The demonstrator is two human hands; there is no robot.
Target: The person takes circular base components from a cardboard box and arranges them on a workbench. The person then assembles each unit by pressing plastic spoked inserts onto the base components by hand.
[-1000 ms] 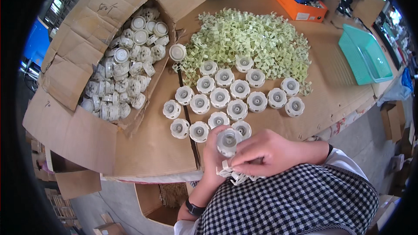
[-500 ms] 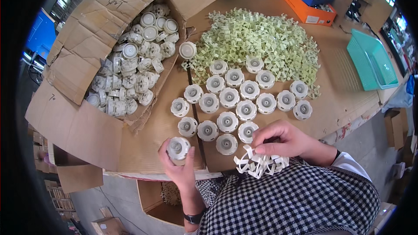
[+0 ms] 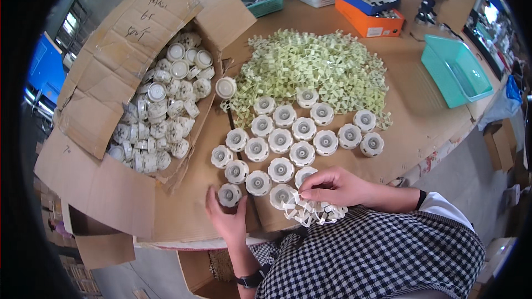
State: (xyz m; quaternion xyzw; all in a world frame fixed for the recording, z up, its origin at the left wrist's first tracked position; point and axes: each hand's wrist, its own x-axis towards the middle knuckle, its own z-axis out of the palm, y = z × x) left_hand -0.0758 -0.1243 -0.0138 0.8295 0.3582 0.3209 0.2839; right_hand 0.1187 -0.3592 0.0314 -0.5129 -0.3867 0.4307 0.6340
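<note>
Here, white cap [image 3: 229, 194] at left grip [image 3: 228, 218].

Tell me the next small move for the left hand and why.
Probably let go of the white round cap and draw the left hand back. The cap already sits flat on the cardboard at the near-left end of the laid-out rows, while the right hand holds a bunch of pale cross-shaped pieces beside the neighbouring caps.

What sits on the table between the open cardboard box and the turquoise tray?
In the head view, between the cardboard box and the turquoise tray lie a heap of pale yellow-green plastic pieces and rows of round white caps.
</note>
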